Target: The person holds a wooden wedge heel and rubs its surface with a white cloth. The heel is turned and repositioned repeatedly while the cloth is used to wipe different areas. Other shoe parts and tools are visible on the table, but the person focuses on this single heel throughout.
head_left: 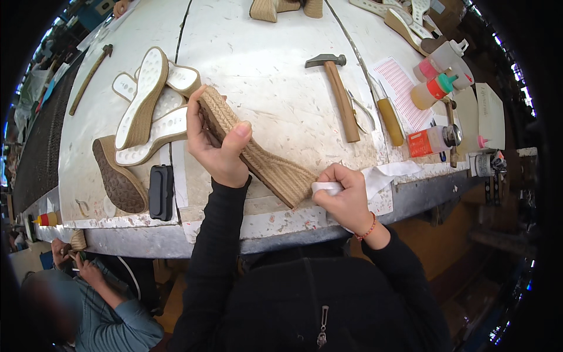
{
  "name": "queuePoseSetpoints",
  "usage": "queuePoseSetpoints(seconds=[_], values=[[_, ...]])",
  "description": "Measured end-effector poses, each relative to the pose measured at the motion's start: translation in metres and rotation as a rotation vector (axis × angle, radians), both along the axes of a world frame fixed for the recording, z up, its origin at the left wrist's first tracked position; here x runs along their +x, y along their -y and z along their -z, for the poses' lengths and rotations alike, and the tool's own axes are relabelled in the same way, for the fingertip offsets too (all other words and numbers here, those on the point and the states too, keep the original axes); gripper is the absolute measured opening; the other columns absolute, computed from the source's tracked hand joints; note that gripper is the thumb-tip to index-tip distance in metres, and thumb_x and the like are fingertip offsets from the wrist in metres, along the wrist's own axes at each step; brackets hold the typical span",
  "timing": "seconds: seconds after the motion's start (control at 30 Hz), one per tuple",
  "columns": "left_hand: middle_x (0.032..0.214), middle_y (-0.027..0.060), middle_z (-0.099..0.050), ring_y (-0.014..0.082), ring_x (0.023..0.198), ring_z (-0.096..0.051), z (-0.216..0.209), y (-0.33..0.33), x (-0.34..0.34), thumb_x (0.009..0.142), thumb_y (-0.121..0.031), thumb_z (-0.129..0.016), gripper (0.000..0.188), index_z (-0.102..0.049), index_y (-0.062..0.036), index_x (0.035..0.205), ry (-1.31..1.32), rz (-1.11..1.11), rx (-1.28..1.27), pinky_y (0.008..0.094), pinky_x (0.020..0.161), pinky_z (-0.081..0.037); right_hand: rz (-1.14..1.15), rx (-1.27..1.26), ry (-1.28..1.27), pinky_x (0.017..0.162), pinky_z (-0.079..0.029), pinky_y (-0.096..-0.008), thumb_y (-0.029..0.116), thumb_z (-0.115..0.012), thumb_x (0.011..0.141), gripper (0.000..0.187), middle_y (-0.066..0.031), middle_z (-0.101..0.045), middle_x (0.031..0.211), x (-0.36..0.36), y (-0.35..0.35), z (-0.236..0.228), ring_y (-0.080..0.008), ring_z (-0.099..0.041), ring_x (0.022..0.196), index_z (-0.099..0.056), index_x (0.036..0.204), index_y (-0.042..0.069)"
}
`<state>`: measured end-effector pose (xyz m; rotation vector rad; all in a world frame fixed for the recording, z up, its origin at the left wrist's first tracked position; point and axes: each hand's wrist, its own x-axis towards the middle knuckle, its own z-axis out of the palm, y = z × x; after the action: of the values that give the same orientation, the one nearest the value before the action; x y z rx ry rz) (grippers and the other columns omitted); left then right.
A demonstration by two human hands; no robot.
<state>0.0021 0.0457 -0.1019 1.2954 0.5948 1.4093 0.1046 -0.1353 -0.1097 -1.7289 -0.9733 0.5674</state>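
Tilted over the near part of the table is a wedge shoe sole with a braided, straw-coloured side and a brown underside edge. My left hand grips it at its thinner upper end, thumb across the braid. Beside the thick heel end, my right hand is closed on a white cloth, which trails off to the right across the table edge. The bunched part of the cloth meets the heel's corner or lies just by it; I cannot tell which.
Several wedge soles lie in a pile at left, near a black case. To the right are a hammer, pincers, a wooden-handled tool and squeeze bottles. Another person works at lower left.
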Motion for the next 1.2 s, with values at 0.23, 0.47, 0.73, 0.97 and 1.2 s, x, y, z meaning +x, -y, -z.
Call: queuePoseSetpoints(seconds=[0.23, 0.47, 0.73, 0.97, 1.2], values=[[0.102, 0.0102, -0.055, 0.0166, 0.09, -0.053, 0.002, -0.001, -0.002, 0.064, -0.025, -0.071, 0.074, -0.046, 0.0056, 0.127, -0.011, -0.003, -0.001, 0.0292, 0.083, -0.043, 0.027, 0.019, -0.03, 0.049, -0.041, -0.024, 0.004, -0.065, 0.067, 0.011, -0.005, -0.055, 0.057, -0.002, -0.003, -0.001, -0.008, -0.05, 0.052, -0.056, 0.068, -0.001], [0.101, 0.0102, -0.055, 0.0162, 0.09, -0.053, -0.001, 0.002, -0.001, 0.065, -0.024, -0.07, 0.072, -0.047, 0.0058, 0.126, -0.013, -0.009, -0.026, 0.0286, 0.083, -0.043, 0.057, 0.115, 0.079, 0.049, -0.041, -0.0256, 0.005, -0.067, 0.068, 0.012, -0.0065, -0.056, 0.058, -0.005, -0.012, 0.001, -0.0105, -0.052, 0.052, -0.056, 0.069, -0.001], [0.098, 0.0083, -0.055, 0.0147, 0.085, -0.053, -0.004, 0.003, 0.0, 0.065, -0.023, -0.07, 0.068, -0.049, 0.0061, 0.123, -0.031, 0.001, -0.014, 0.0274, 0.079, -0.044, 0.055, 0.136, 0.179, 0.05, -0.043, -0.0271, 0.004, -0.066, 0.069, 0.011, -0.0088, -0.058, 0.06, -0.002, -0.014, -0.002, -0.0156, -0.055, 0.051, -0.057, 0.071, -0.001], [0.095, 0.0074, -0.055, 0.0137, 0.082, -0.053, 0.001, -0.001, 0.002, 0.066, -0.021, -0.069, 0.067, -0.048, 0.0068, 0.123, -0.006, -0.026, -0.008, 0.027, 0.077, -0.044, 0.077, 0.059, -0.095, 0.052, -0.043, -0.0228, 0.007, -0.065, 0.074, 0.012, -0.0053, -0.059, 0.063, 0.012, 0.006, 0.003, -0.007, -0.054, 0.057, -0.06, 0.078, -0.003], [0.092, 0.0062, -0.053, 0.0134, 0.08, -0.051, -0.003, 0.002, 0.0, 0.066, -0.02, -0.068, 0.067, -0.047, 0.0065, 0.124, -0.019, 0.005, 0.022, 0.0267, 0.076, -0.044, -0.126, -0.092, 0.009, 0.051, -0.043, -0.0245, 0.009, -0.065, 0.073, 0.014, -0.0086, -0.059, 0.059, 0.013, -0.003, -0.014, -0.0084, -0.053, 0.054, -0.063, 0.076, -0.004]])
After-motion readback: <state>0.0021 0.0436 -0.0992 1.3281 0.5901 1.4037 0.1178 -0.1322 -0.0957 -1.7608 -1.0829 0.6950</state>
